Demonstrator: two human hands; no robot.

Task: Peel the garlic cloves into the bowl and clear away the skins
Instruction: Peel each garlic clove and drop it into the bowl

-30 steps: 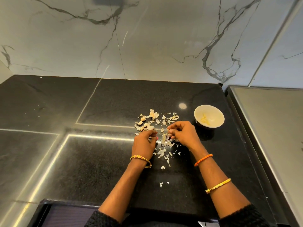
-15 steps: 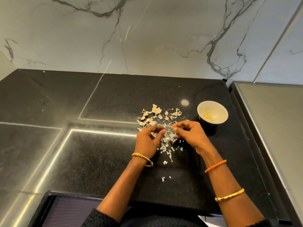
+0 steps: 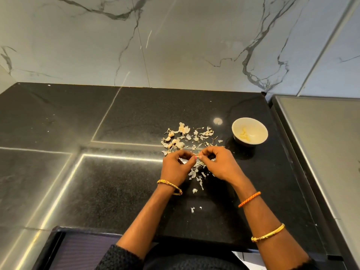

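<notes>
Hands meet over skins: left hand (image 3: 178, 164) and right hand (image 3: 218, 162) both curled, fingertips pinching one small garlic clove (image 3: 197, 157) between them, likely to strip skin. Held above skin pile (image 3: 191, 141) so scraps drop there. Unpeeled cloves (image 3: 171, 136) at pile's far left. Bowl (image 3: 260, 131) near right hand, few peeled cloves inside, close for drop-off. Countertop (image 3: 116, 182) black.
</notes>
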